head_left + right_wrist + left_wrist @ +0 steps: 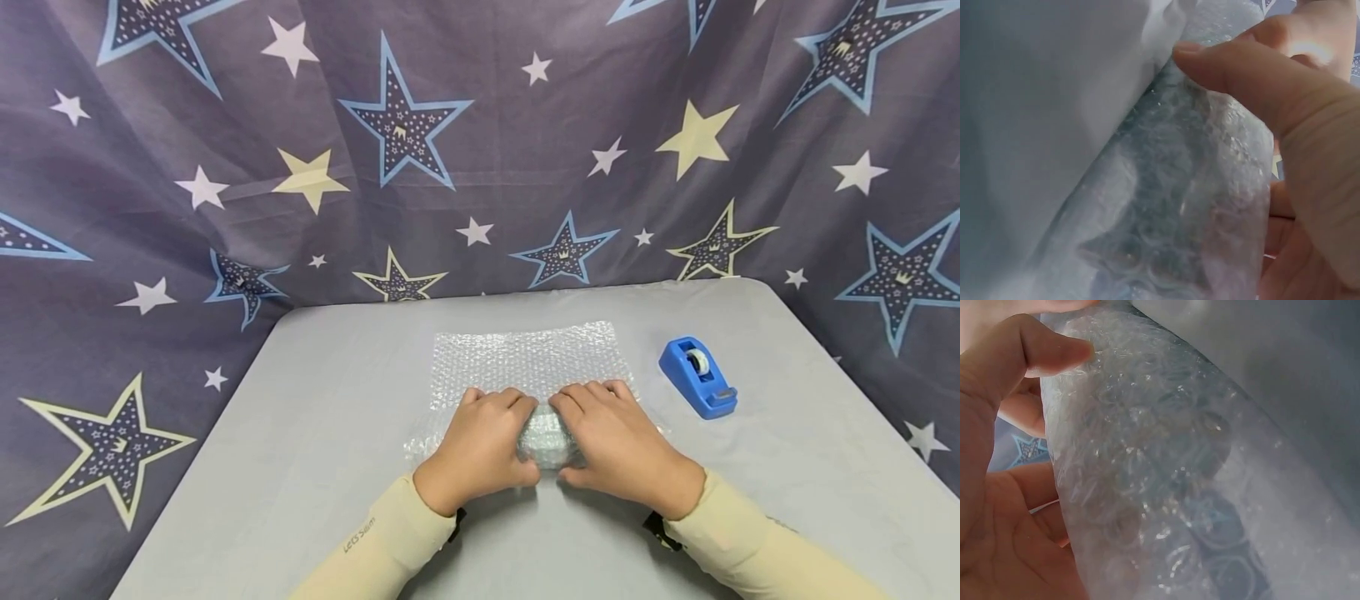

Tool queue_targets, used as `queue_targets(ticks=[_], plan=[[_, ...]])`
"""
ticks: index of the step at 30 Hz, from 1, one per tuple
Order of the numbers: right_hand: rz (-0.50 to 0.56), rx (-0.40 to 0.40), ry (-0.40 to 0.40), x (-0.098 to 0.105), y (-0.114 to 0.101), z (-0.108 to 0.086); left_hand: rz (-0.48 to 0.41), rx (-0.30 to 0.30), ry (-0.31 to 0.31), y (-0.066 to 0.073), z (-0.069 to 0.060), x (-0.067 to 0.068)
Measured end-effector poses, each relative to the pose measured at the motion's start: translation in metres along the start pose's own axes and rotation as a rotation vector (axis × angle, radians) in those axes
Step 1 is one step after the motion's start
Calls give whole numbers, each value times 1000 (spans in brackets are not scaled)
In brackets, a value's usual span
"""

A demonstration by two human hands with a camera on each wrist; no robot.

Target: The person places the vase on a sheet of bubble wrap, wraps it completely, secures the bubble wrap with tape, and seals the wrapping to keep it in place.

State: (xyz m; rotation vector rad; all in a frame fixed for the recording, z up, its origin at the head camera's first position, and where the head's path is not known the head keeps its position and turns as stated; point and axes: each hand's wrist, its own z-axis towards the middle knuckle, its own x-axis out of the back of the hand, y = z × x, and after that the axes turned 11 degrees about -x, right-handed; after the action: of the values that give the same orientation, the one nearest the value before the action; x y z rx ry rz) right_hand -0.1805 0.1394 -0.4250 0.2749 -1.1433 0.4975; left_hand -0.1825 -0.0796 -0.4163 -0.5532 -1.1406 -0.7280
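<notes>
A sheet of clear bubble wrap [525, 354] lies on the table, its near part rolled around a pale greenish object [546, 440] whose kind the layers blur. My left hand [483, 442] grips the left side of this roll, fingers over the top and thumb at the near side. On the right side my right hand [618, 442] grips it the same way. In the left wrist view the left thumb [1060, 353] presses on the bubble wrap [1141, 456]. The right wrist view shows the right thumb [1222, 65] against the roll's lower edge.
A blue tape dispenser [697, 377] with a roll of tape stands to the right of the bubble wrap. The grey-covered table [322, 392] ends at a star-patterned curtain [480, 167] behind and on both sides.
</notes>
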Motion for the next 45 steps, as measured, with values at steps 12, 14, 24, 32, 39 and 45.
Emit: queue_targets(ticks=[12, 14, 24, 32, 39, 45], plan=[[26, -22, 13, -7, 0, -1, 7, -4, 1, 1, -1, -2], [31, -17, 15, -7, 1, 0, 1, -6, -3, 0, -1, -2], [27, -21, 10, -8, 2, 0, 57, -33, -28, 2, -2, -3], [-1, -21, -1, -10, 0, 0, 106, -27, -18, 5, -2, -7], [16, -22, 28, -13, -1, 0, 151, -13, -17, 7, -1, -11], [21, -20, 55, -14, 1, 0, 189, -2, 8, 8, 0, -13]])
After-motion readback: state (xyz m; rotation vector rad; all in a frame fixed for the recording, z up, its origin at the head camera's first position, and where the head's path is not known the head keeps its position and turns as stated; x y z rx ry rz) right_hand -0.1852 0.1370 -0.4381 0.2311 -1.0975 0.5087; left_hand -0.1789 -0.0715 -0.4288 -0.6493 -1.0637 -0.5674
